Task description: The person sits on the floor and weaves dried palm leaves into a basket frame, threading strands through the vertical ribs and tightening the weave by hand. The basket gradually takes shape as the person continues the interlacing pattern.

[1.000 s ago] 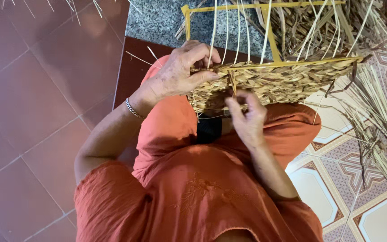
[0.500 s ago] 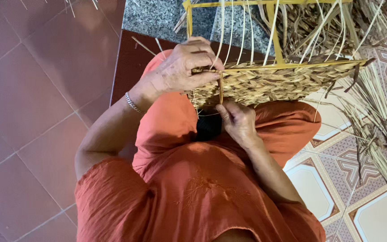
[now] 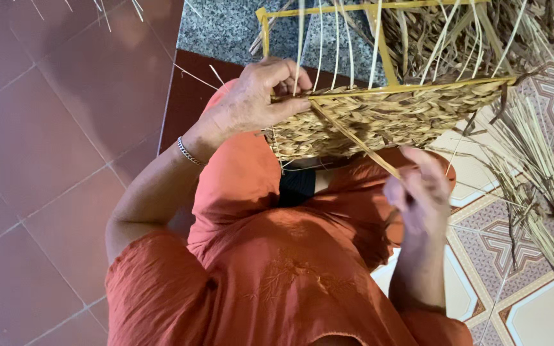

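1. Since the earlier frame our right hand (image 3: 418,192) has pulled away from the woven mat (image 3: 379,118), drawing a straw strand (image 3: 354,138) out diagonally toward the lower right.
2. Its fingers pinch the strand's end, slightly blurred.
3. Our left hand (image 3: 261,96) grasps the mat's left edge, thumb on the weave, fingers curled among the upright strands (image 3: 322,45).
4. The mat sits at upper centre, hanging under the yellow frame (image 3: 379,57), over our orange-clad lap (image 3: 258,256).
5. Loose straw (image 3: 533,186) crowds the right edge.
6. Red floor tiles (image 3: 52,160) lie open at left.
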`<state>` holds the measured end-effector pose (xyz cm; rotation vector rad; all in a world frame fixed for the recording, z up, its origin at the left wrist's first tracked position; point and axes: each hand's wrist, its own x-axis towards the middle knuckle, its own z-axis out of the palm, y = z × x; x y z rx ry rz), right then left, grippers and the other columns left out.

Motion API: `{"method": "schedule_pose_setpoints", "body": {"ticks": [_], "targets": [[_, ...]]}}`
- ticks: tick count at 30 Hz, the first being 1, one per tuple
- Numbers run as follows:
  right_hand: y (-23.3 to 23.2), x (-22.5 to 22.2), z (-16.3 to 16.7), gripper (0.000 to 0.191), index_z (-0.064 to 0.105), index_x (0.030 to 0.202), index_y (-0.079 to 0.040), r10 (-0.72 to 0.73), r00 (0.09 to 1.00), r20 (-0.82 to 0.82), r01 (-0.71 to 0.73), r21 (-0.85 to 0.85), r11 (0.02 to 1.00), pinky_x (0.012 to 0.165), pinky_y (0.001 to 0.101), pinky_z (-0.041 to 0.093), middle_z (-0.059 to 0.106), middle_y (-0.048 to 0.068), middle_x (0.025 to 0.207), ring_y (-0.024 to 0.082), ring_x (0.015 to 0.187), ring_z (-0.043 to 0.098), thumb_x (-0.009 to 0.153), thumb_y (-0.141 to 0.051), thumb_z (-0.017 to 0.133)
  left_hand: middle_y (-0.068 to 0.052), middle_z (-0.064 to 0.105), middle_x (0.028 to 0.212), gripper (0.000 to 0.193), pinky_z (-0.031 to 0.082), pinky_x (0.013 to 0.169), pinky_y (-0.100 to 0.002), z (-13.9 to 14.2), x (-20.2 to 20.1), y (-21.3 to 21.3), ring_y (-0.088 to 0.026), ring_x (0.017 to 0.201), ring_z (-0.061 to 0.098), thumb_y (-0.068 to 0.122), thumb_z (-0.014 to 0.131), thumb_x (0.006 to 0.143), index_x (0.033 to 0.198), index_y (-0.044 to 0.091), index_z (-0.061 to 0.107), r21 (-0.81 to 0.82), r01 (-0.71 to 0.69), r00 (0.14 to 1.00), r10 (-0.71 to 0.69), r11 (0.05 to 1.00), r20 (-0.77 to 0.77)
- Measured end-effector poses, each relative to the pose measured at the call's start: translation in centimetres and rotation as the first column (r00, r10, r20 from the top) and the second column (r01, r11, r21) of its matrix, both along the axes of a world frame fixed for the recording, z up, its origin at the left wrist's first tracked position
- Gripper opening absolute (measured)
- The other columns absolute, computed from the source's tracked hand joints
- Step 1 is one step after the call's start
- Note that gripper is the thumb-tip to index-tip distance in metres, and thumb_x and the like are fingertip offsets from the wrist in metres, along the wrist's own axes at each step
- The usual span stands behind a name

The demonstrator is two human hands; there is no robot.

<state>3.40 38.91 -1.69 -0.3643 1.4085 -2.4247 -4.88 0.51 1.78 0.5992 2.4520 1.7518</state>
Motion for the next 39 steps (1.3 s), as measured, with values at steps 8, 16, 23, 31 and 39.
{"method": "schedule_pose_setpoints", "body": {"ticks": [8,16,23,31,39], "targets": [[6.3,1.2,2.0,0.026,0.060,0.128,-0.006,-0.114,0.888,-0.445,0.055,-0.144,0.988,0.048,0.0325,0.047,0.051,0.024,0.077,0.014,0.054,0.054,0.106,-0.009,0.045,-0.004,0.069,0.084,0.016,0.055,0.085,-0.039,0.2,-0.2,0.4,-0.017,0.082,0.067,0.011,0.080,0.098,0.090,0.007,0.066,-0.100,0.008,0.951,-0.038,0.995,-0.306],[8.6,2.2,5.0,0.017,0.065,0.104,-0.005,-0.540,0.622,-0.566,0.638,-0.034,0.770,0.054,0.0324,0.044,0.058,0.010,0.075,0.013,0.057,0.056,0.108,-0.011,0.050,-0.004,0.069,0.110,0.023,0.056,0.096,-0.033,3.0,-0.3,-0.6,-0.014,0.101,0.067,0.002,0.065,0.085,0.109,0.003,0.066,0.203,0.111,0.991,-0.094,0.973,-0.093],[-6.2,-1.5,5.2,0.020,0.071,0.086,-0.001,0.048,0.900,-0.433,0.173,0.456,0.873,0.053,0.0290,0.047,0.070,0.006,0.076,0.012,0.056,0.063,0.102,-0.007,0.059,-0.008,0.071,0.093,0.017,0.058,0.070,-0.030,2.1,-0.5,-0.2,-0.013,0.082,0.071,0.001,0.065,0.104,0.121,0.001,0.066,0.394,0.000,0.971,-0.094,0.919,0.219],[-14.5,-4.3,4.9,0.034,0.067,0.076,-0.003,0.078,0.960,-0.269,0.075,0.514,0.855,0.051,0.0234,0.039,0.067,0.002,0.070,0.007,0.056,0.052,0.105,-0.015,0.056,-0.008,0.049,0.099,0.047,0.053,0.073,-0.030,4.6,-0.8,-0.3,-0.016,0.085,0.055,0.002,0.081,0.077,0.118,0.003,0.058,0.030,0.024,0.945,-0.013,0.999,-0.326],[-14.6,-4.3,4.9,0.020,0.068,0.107,-0.003,-0.032,0.808,-0.588,0.402,0.511,0.760,0.061,0.0290,0.047,0.065,0.006,0.090,0.013,0.075,0.060,0.113,-0.015,0.052,-0.009,0.068,0.094,0.012,0.057,0.071,-0.036,5.2,-2.7,0.0,-0.022,0.085,0.069,-0.007,0.065,0.099,0.106,0.001,0.066,-0.213,0.035,0.914,-0.117,0.976,-0.389]]}}
